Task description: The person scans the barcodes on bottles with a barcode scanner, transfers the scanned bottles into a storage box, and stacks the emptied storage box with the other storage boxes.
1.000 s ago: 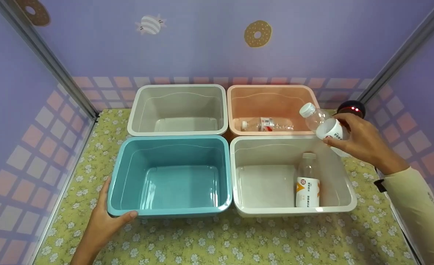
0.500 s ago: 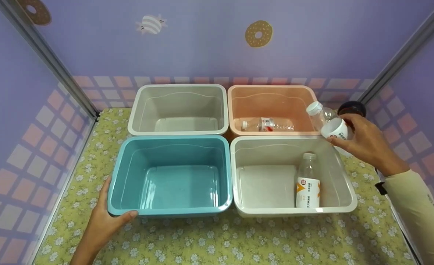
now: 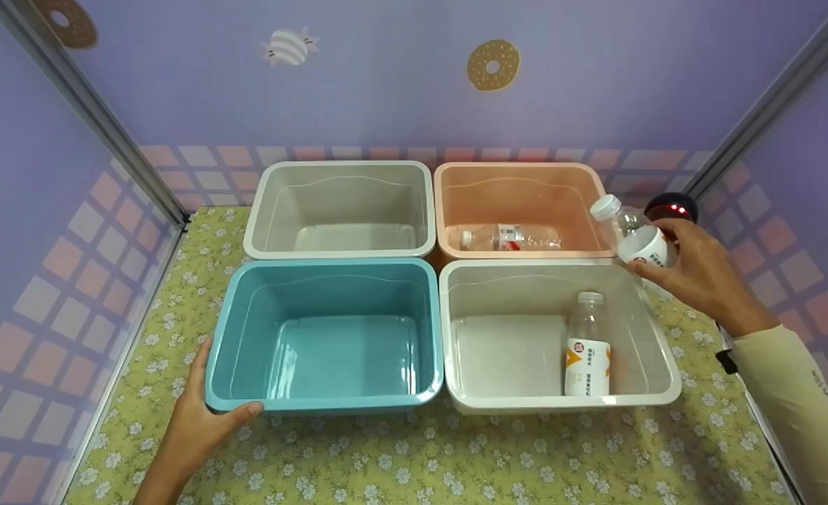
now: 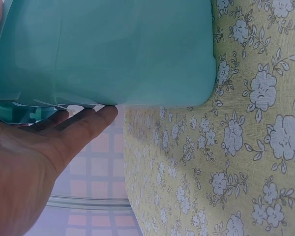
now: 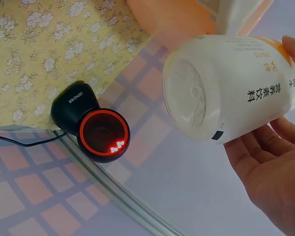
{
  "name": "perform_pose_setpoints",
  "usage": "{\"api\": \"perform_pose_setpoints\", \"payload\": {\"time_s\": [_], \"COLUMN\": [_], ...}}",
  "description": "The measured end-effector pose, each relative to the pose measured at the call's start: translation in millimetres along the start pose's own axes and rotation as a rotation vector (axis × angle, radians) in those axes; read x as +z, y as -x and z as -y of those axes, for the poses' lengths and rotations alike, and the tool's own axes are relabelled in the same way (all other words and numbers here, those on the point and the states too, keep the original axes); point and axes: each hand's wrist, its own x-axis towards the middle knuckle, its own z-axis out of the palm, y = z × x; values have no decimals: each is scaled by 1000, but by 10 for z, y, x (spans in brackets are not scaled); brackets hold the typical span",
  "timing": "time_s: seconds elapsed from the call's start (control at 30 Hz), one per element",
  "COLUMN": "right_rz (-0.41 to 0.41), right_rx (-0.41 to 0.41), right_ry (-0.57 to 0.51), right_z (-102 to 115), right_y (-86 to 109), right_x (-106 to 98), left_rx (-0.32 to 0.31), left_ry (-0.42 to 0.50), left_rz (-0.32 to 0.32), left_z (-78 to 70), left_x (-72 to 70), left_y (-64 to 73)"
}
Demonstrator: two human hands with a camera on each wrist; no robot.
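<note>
My right hand [image 3: 702, 277] grips a clear plastic bottle [image 3: 649, 249] round its white label, above the right rim of the cream bin [image 3: 561, 402]. The bottle is tilted, its white cap up and to the left. In the right wrist view, its base points towards the black barcode scanner [image 5: 103, 135], which glows red. My left hand [image 3: 200, 424] rests on the front left corner of the blue bin [image 3: 326, 402]. Its thumb lies along the front rim, while straight fingers [image 4: 83, 125] touch the side wall under the rim.
A white-labelled bottle [image 3: 588, 365] leans inside the cream bin. Another clear bottle [image 3: 509, 237] lies in the peach bin [image 3: 519, 167] behind it. A grey bin [image 3: 340, 165] stands back left. Purple walls [image 3: 400, 84] enclose the flowered tablecloth [image 3: 400, 463].
My right hand has moved slightly right with the bottle, which has turned a little. The scanner's red lights went off, then came on again. My left hand has stayed in place.
</note>
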Motion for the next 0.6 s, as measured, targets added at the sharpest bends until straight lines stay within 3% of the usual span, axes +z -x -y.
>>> {"api": "perform_pose_setpoints", "payload": {"time_s": [0.6], "right_rz": [15], "right_rx": [84], "right_ry": [-18], "right_z": [-157], "right_y": [36], "right_x": [39], "left_rx": [-2], "left_ry": [20], "left_rz": [8], "left_z": [-2], "left_x": [-2], "left_y": [1]}}
